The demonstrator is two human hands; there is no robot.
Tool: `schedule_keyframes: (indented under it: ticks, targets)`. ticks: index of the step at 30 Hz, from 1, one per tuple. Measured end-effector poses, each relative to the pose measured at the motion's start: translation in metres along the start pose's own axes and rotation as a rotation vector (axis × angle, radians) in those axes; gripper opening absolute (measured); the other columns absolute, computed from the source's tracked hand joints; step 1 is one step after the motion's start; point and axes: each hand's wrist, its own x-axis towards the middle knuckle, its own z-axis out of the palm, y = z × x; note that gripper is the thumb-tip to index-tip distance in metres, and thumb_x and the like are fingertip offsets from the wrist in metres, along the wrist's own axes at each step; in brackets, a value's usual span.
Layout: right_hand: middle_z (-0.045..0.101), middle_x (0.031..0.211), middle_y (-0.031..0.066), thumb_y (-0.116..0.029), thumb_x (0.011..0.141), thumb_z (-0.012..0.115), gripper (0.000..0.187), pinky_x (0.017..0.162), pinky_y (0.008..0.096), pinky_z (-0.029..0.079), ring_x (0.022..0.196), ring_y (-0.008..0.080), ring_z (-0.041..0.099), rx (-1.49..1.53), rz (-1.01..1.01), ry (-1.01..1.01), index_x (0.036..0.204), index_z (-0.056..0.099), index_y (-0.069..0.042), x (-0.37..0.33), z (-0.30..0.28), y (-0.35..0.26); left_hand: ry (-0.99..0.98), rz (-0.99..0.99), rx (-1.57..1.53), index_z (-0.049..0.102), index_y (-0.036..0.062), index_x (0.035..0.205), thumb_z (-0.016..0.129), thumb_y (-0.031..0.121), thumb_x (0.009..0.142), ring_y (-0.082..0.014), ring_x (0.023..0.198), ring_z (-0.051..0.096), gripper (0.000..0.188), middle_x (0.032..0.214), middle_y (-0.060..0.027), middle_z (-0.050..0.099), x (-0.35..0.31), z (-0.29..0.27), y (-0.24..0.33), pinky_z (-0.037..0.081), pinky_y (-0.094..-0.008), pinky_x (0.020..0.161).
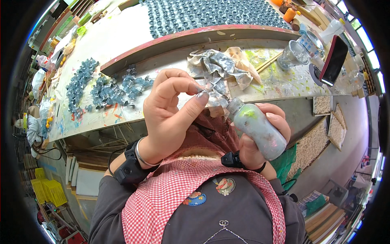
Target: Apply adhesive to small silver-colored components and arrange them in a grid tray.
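Note:
My right hand [273,129] is wrapped round a squeeze bottle [260,128] of cloudy grey plastic, smeared with yellow-green and pink paint. The bottle lies tilted, its narrow nozzle pointing up and left at the fingertips of my left hand [172,107]. There, thumb and forefinger are pinched together; whatever is between them is too small to make out. Just beyond the nozzle, a crumpled, paint-stained cloth [217,63] lies on the worktable [134,85]. Loose heaps of small blue-grey pieces [107,92] sit to the left of my left hand.
A long red-edged beam [195,38] crosses the table before a board of blue-grey cups [219,18] in rows. To the right stand a clear plastic cup [293,53], wooden sticks [270,62] and a propped phone [334,61]. Trays of cream pieces [315,146] rest lower right.

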Motion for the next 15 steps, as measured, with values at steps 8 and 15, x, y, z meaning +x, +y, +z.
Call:
schedule_keyframes:
  ticks: [8, 15]
  targets:
    - [0.047, 0.105, 0.0184, -0.036, 0.075, 0.068, 0.056, 0.075, 0.034, 0.047, 0.091, 0.0257, 0.052, -0.085, -0.022, -0.023, 0.113, 0.036, -0.01, -0.001, -0.002, -0.004, 0.039, -0.209, -0.228, 0.056, -0.0006, 0.082, 0.055, -0.004, 0.076, -0.0105, 0.081, 0.045, 0.007, 0.092, -0.0048, 0.048, 0.002, 0.002, 0.008, 0.036, -0.0222, 0.074]
    - [0.045, 0.104, 0.0197, -0.034, 0.076, 0.067, 0.057, 0.055, 0.0292, 0.054, 0.085, 0.0263, 0.053, -0.016, -0.082, 0.062, 0.115, 0.036, -0.007, -0.005, 0.002, 0.007, 0.039, -0.393, -0.331, 0.055, -0.0017, 0.079, 0.053, -0.002, 0.076, -0.011, 0.073, 0.046, 0.004, 0.085, -0.0048, 0.048, 0.005, 0.002, 0.014, 0.037, -0.0225, 0.069]
